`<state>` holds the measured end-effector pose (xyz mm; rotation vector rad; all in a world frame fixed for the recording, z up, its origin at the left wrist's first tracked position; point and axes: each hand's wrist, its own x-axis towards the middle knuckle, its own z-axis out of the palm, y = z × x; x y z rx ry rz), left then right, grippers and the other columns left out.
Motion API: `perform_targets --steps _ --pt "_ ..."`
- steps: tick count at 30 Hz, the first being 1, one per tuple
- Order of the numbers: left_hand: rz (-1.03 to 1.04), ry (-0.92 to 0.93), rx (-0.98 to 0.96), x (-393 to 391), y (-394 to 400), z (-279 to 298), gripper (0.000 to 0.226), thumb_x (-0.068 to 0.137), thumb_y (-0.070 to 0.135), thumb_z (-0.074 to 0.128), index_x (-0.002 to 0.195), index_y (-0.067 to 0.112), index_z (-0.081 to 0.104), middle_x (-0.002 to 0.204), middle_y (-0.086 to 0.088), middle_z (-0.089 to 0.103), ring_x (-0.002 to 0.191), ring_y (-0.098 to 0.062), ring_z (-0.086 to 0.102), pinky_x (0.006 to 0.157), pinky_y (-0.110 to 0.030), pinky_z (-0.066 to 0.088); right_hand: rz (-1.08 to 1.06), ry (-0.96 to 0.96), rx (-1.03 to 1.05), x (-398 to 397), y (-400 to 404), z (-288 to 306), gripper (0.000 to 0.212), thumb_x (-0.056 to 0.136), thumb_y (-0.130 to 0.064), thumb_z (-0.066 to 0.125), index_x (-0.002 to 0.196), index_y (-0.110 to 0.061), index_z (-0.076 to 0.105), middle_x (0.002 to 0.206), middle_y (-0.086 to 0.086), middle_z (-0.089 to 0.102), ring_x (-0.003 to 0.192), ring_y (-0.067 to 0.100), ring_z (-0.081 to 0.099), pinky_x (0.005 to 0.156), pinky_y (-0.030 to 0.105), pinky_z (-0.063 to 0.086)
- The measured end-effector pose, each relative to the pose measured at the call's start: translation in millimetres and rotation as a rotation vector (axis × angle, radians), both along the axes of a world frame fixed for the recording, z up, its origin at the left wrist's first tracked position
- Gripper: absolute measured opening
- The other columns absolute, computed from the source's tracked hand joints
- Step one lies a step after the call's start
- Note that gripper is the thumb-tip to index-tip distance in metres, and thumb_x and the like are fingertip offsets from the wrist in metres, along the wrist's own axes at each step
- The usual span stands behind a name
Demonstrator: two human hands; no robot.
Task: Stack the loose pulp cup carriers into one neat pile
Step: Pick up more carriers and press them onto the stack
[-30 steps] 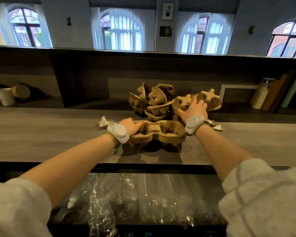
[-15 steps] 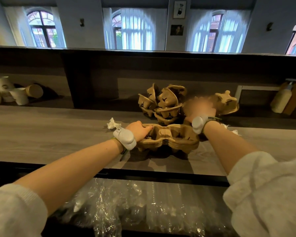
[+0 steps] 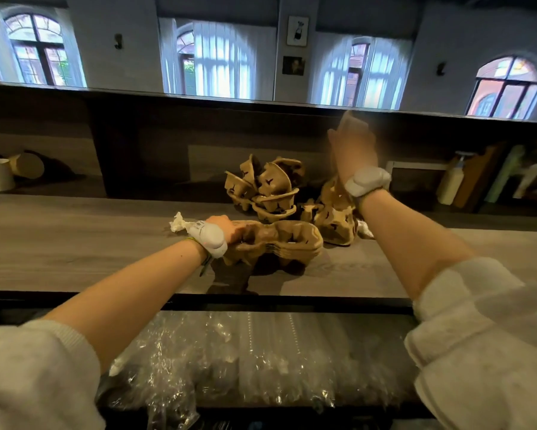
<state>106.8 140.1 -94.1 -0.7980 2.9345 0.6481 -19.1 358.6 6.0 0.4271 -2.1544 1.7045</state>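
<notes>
Left hand fingers clamp the near stack at its left end, on the surface. Right hand is raised and blurred; we can't tell its grip. One loose carrier below it, tangled carriers behind. Advice: align cups, drop it straight, keep the stack pinned.

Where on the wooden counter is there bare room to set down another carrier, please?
Free: the wide stretch of counter left of the left hand and crumpled paper, and the strip right of the right forearm. Crowded: the middle, where the neat pile, the jumbled carriers and the tilted carrier cluster closely.
</notes>
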Motion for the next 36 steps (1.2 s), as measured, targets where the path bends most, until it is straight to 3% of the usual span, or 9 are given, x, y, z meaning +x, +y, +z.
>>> perform_targets --steps 3,6,12,15,17,20,26,33,36 --pt "0.041 0.069 0.006 4 6 10 0.065 0.099 0.051 0.025 0.123 0.0 0.057 0.125 -0.02 0.059 0.112 -0.035 0.058 0.094 -0.039 0.044 0.112 -0.062 -0.194 13 12 11 0.073 0.085 -0.061 0.055 0.141 -0.02 0.033 0.114 -0.001 0.057 0.099 0.016 0.058 0.078 0.027 0.05" --pt "0.116 0.197 0.065 3 7 23 0.07 0.099 0.053 0.019 0.125 0.0 0.057 0.128 -0.022 0.057 0.114 -0.037 0.057 0.099 -0.041 0.042 0.233 -0.23 -0.436 22 15 19 0.081 0.079 -0.065 0.057 0.142 -0.019 0.033 0.108 0.001 0.056 0.104 0.024 0.059 0.091 0.044 0.053" --pt "0.224 0.402 0.378 3 19 48 0.074 0.098 0.056 0.015 0.135 0.002 0.05 0.136 -0.017 0.053 0.124 -0.033 0.051 0.11 -0.04 0.035 0.657 -0.541 -0.819 41 9 -4 0.076 0.079 -0.059 0.063 0.139 -0.02 0.037 0.128 0.016 0.047 0.113 0.035 0.055 0.082 0.045 0.058" --pt "0.209 0.446 0.64 3 18 49 0.07 0.095 0.061 0.025 0.118 0.004 0.06 0.113 -0.013 0.066 0.107 -0.031 0.061 0.101 -0.038 0.045 0.713 -0.639 -0.903 50 -4 -20 0.074 0.08 -0.06 0.061 0.138 -0.019 0.039 0.131 0.018 0.048 0.111 0.036 0.057 0.086 0.045 0.056" --pt "0.183 0.472 0.769 6 19 46 0.054 0.093 0.058 0.038 0.101 0.01 0.062 0.097 -0.01 0.066 0.086 -0.026 0.063 0.082 -0.034 0.052 0.721 -0.7 -0.939 56 -11 -30 0.073 0.082 -0.06 0.059 0.139 -0.019 0.039 0.133 0.018 0.048 0.112 0.037 0.057 0.088 0.045 0.056" --pt "0.195 0.473 0.736 9 11 40 0.034 0.096 0.039 0.047 0.08 0.01 0.058 0.081 -0.009 0.056 0.061 -0.018 0.05 0.058 -0.028 0.044 0.687 -0.749 -0.839 58 -17 -41 0.066 0.084 -0.061 0.053 0.136 -0.02 0.045 0.129 0.015 0.052 0.113 0.034 0.056 0.086 0.045 0.053" --pt "0.25 0.391 0.615 13 -12 36 0.028 0.095 0.027 0.051 0.074 0.01 0.056 0.066 -0.006 0.047 0.051 -0.014 0.038 0.053 -0.024 0.039 0.391 -0.749 -0.362 44 -8 -56 0.03 0.093 -0.036 0.05 0.115 -0.017 0.057 0.102 0.007 0.064 0.095 0.024 0.063 0.078 0.035 0.054" --pt "0.157 0.256 0.489 21 -17 43 0.024 0.095 0.025 0.05 0.075 0.012 0.054 0.067 -0.005 0.047 0.053 -0.015 0.043 0.051 -0.022 0.039 0.217 -0.647 0.013 30 5 -76 0.023 0.081 -0.036 0.055 0.073 -0.015 0.061 0.073 0.006 0.064 0.073 0.022 0.061 0.085 0.034 0.053" --pt "0.097 0.217 0.411 23 -24 38 0.025 0.091 0.033 0.054 0.078 0.012 0.058 0.068 -0.005 0.05 0.057 -0.016 0.047 0.054 -0.024 0.043 0.188 -0.638 0.103 25 10 -80 0.031 0.083 -0.036 0.057 0.059 -0.017 0.053 0.051 0.0 0.055 0.052 0.017 0.052 0.062 0.025 0.048"
